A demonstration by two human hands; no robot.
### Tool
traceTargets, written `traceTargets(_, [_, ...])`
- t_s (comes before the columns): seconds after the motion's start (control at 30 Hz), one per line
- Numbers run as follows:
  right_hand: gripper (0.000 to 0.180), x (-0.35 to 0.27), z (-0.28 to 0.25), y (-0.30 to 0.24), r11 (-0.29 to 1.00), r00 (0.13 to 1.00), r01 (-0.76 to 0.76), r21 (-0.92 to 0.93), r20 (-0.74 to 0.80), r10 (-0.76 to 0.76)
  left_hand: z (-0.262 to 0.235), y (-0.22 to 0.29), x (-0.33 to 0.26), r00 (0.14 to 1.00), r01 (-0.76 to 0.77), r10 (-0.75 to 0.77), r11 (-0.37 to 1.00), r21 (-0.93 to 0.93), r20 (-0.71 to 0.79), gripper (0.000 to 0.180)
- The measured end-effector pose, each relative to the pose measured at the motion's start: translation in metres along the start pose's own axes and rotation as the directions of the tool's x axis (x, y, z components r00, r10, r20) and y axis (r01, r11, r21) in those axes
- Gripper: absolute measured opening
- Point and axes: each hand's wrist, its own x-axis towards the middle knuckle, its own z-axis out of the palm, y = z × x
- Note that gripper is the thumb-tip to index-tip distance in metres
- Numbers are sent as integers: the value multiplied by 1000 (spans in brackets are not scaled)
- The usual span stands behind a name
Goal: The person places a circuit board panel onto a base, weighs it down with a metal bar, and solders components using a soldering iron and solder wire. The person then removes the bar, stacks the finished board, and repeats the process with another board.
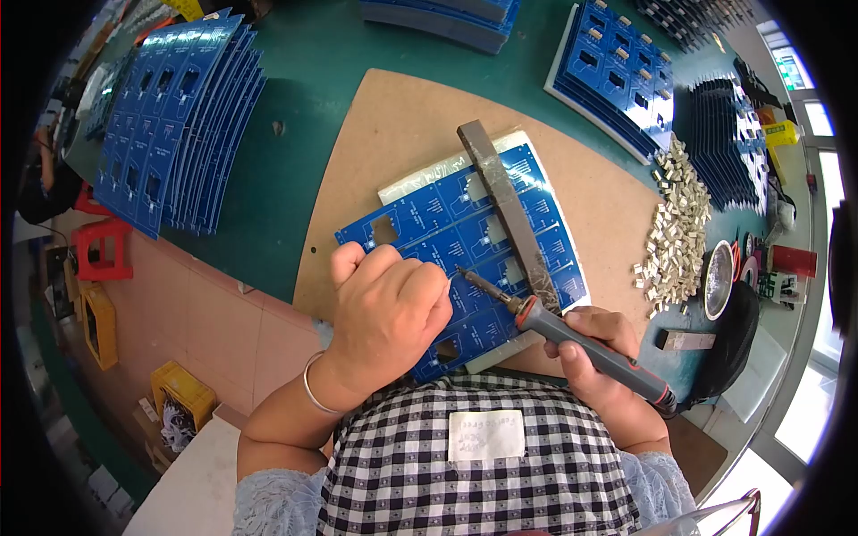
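Observation:
My right hand (599, 348) is closed round the grey and red handle of a soldering iron (585, 344). The iron's tip points up and left, at the middle of a blue circuit board panel (429, 210) with square cutouts. My left hand (389, 299) is a closed fist over the panel's left part, its thumb side near the tip. What its fingers hold, if anything, is hidden. A dark metal bar (505, 201) lies slantwise across the panel. Beneath the panel a whitish pad (424, 174) shows at the edges, resting on a brown board (357, 170).
Blue panels stand stacked on the green table (295, 98): a leaning stack (170, 116) at left and another stack (617, 80) at far right. To the right are a heap of small metal parts (675, 228), a metal bowl (717, 279) and a metal block (685, 339).

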Motion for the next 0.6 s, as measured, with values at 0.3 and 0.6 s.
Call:
traceTargets(0.3, [31,5,1,-1,1000,1000,18,18,-7,-18,1,-1,4,999,6,-7,999,33,34,21])
traceTargets(0.6, [30,8,3,-2,999,999,33,-17,15,-33,0,-4,8,999,9,-12,999,53,42,19])
